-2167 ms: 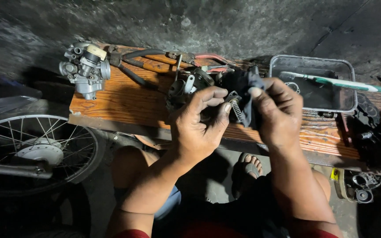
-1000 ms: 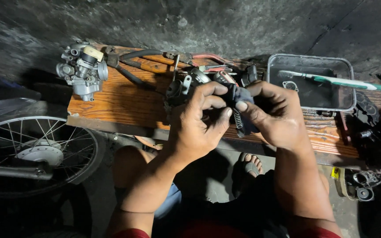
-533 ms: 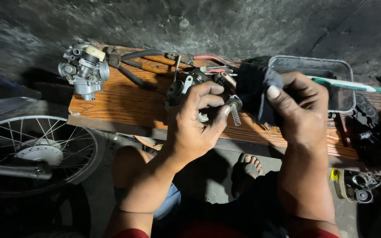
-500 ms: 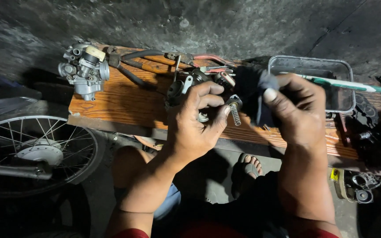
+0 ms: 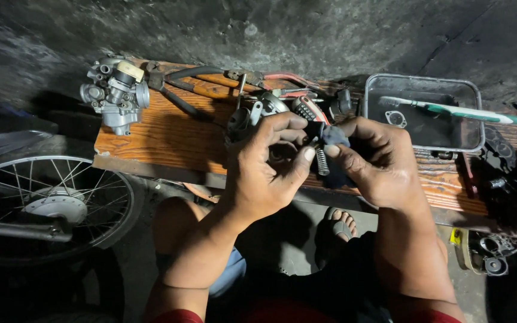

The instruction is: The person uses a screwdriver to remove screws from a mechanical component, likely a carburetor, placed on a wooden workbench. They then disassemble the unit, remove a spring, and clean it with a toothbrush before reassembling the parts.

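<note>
My left hand (image 5: 267, 170) grips a small metal part with a coil spring (image 5: 322, 160) hanging from it, held over the front edge of a wooden bench (image 5: 163, 139). My right hand (image 5: 378, 164) holds a dark cloth (image 5: 333, 136) and presses it against the top of that part. The two hands touch each other around the spring. Behind my left hand sits a grey metal carburetor body (image 5: 252, 113), partly hidden by my fingers.
A second carburetor (image 5: 115, 93) stands at the bench's left end, with pliers and tools (image 5: 192, 84) behind. A metal tray (image 5: 421, 110) holding a gasket and a green-and-white toothbrush (image 5: 450, 109) sits right. A spoked wheel (image 5: 43, 206) lies lower left, small parts (image 5: 489, 254) lower right.
My right hand, which had lifted the cloth away toward the tray, has come back to the left and pressed the cloth onto the spring part again. My left hand stays in place.
</note>
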